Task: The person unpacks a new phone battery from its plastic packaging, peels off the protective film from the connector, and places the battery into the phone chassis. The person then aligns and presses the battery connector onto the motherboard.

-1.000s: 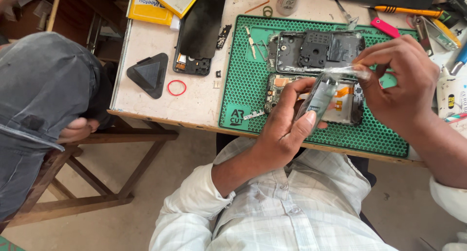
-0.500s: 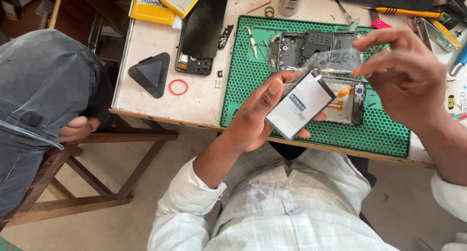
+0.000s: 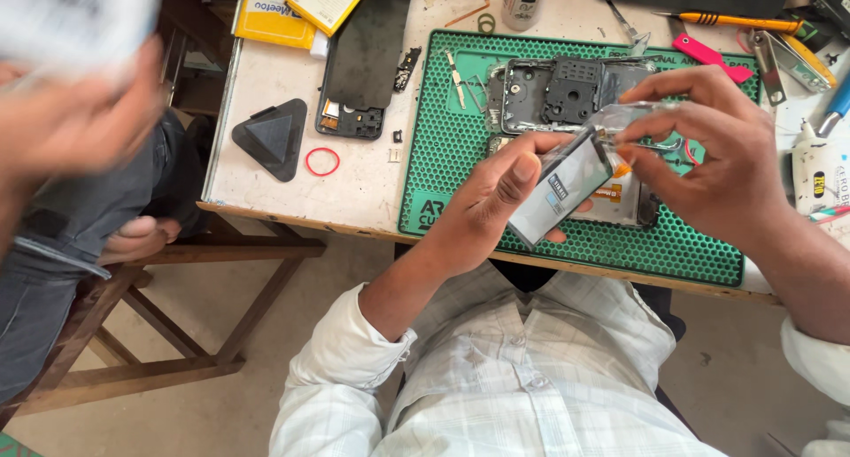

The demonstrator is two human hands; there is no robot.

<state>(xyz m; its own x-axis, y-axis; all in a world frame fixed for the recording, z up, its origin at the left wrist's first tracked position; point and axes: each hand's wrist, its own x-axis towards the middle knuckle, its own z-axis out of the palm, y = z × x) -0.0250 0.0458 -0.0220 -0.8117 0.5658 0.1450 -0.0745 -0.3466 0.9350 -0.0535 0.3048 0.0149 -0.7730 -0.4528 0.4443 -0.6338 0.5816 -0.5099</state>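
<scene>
Above the green mat (image 3: 443, 169), both hands grip one flat battery (image 3: 567, 187).
Left hand (image 3: 487, 205) pinches its lower end; right hand (image 3: 708, 156), at three o'clock, pinches clear film (image 3: 637, 120).

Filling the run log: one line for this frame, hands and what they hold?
left hand: holds phone battery | right hand: pinches clear film at battery top | below: green mat, opened phone

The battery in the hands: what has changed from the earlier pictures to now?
The left hand lifted the flat battery off the green mat and tilted it up; the right hand now peels clear film from it. A blurred hand came in at upper left. The opened phone stayed put.
</scene>
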